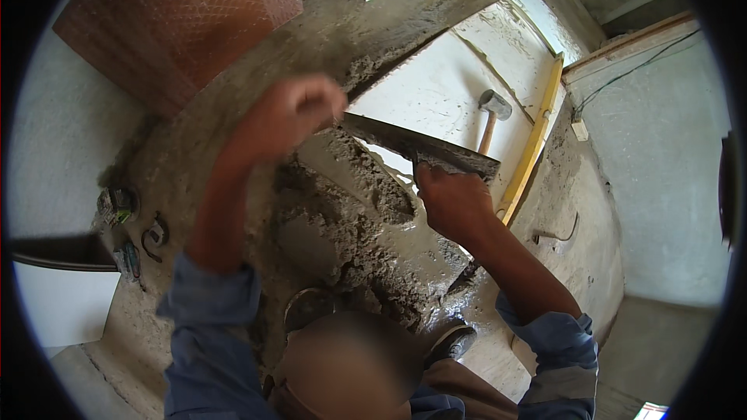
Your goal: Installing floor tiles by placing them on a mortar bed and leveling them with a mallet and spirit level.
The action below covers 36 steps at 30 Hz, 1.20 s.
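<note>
Key relation: the long, flat, grey metal trowel (389, 137) lies across the near part of the glossy white tile surface (412, 82), w/ the lumpy, wet grey mortar bed (354, 233) on its near side, toward the wearer.

Long axis: runs from far L to near R, i.e. oblique to the wearer. The R end points toward the yellow straight bar (532, 144) that lies along the tile surface's R edge; the L end sits by the mortar's far edge. Blade-to-mortar contact: can't tell.

R hand (459, 201): nearer of the two; fingers closed round the trowel's grip, R of blade centre, on the near side. The blade therefore extends mostly to the L of this hand.

L hand (296, 113): raised just beside the blade's L end, fingers curled, blurred. Can't tell if it touches the blade or pinches anything.

Ref. positions: the mallet w/ grey head and wooden handle (492, 109) rests on the tile surface beyond the blade's R half, btwn blade and bar. The bare grey floor (580, 264) continues R of the bar.
</note>
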{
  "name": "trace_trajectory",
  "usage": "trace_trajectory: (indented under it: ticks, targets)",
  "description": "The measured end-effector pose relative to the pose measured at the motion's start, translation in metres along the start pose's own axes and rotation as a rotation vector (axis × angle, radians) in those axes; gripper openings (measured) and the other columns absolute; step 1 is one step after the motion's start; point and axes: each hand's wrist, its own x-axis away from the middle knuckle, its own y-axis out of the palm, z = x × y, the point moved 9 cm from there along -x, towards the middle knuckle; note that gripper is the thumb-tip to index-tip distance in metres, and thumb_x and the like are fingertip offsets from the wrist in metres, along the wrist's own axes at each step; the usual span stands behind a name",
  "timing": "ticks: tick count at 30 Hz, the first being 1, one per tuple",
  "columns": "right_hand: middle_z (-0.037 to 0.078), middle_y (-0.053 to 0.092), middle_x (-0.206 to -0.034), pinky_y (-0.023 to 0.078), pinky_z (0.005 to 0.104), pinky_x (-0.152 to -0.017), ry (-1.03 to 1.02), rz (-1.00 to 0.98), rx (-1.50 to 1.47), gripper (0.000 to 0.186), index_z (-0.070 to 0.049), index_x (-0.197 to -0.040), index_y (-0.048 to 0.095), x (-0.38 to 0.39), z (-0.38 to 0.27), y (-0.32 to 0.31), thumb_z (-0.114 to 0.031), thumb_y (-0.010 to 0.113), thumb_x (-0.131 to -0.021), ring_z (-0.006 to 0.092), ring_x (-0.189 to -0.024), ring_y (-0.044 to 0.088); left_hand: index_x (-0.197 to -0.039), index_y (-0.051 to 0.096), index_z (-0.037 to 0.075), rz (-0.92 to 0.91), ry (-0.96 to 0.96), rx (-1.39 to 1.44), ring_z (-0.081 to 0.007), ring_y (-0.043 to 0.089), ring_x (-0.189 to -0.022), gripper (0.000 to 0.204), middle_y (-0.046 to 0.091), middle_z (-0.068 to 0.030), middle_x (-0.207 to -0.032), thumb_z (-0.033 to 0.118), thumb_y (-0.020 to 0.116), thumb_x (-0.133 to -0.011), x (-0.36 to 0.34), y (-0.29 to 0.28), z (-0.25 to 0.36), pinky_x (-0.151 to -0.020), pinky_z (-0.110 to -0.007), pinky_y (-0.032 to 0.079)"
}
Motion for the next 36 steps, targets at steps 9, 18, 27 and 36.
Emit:
trace_trajectory:
  ticks: [9, 18, 27, 36]
  targets:
    - [0.018, 0.070, -0.082, 0.057, 0.0411, -0.054, -0.039, 0.120, 0.040, 0.027, 0.010, -0.108, 0.056, -0.047, -0.054, 0.002, -0.009, 0.058, -0.089, 0.0295, -0.066, 0.073, -0.112, 0.075, 0.007, -0.367, -0.072, -0.576, -0.0242, 0.071, -0.097, 0.040, 0.075, -0.0125, -0.106, 0.028, 0.079, -0.079, -0.154, 0.043, -0.108, -0.085, -0.036, 0.054]
    - [0.018, 0.070, -0.080, 0.057, 0.0399, -0.052, -0.018, -0.009, -0.073, 0.022, 0.010, -0.101, 0.062, -0.067, -0.062, -0.011, -0.002, 0.061, -0.083, 0.0290, -0.068, 0.073, -0.125, 0.072, 0.019, -0.622, 0.060, -1.036, -0.0303, 0.069, -0.107, 0.073, 0.072, -0.0108, -0.118, 0.013, 0.091, -0.055, -0.164, 0.091, -0.125, -0.085, -0.043, 0.056]
    - [0.022, 0.070, -0.079, 0.057, 0.0434, -0.054, -0.043, -0.160, 0.039, 0.016, 0.007, -0.095, 0.067, 0.007, -0.039, -0.024, -0.002, 0.062, -0.082, 0.0314, -0.069, 0.073, -0.129, 0.069, 0.029, -0.612, 0.105, -1.233, -0.0324, 0.065, -0.113, 0.073, 0.062, -0.0088, -0.134, 0.018, 0.091, -0.060, -0.151, 0.087, -0.130, -0.087, -0.045, 0.056]
    - [0.017, 0.070, -0.074, 0.056, 0.0405, -0.049, -0.038, -0.053, 0.094, 0.019, 0.007, -0.100, 0.064, -0.029, -0.030, -0.010, -0.002, 0.058, -0.085, 0.0302, -0.060, 0.070, -0.129, 0.069, 0.020, -0.490, 0.275, -1.027, -0.0319, 0.062, -0.117, 0.078, 0.063, -0.0090, -0.123, 0.024, 0.093, -0.056, -0.141, 0.103, -0.105, -0.091, -0.045, 0.053]
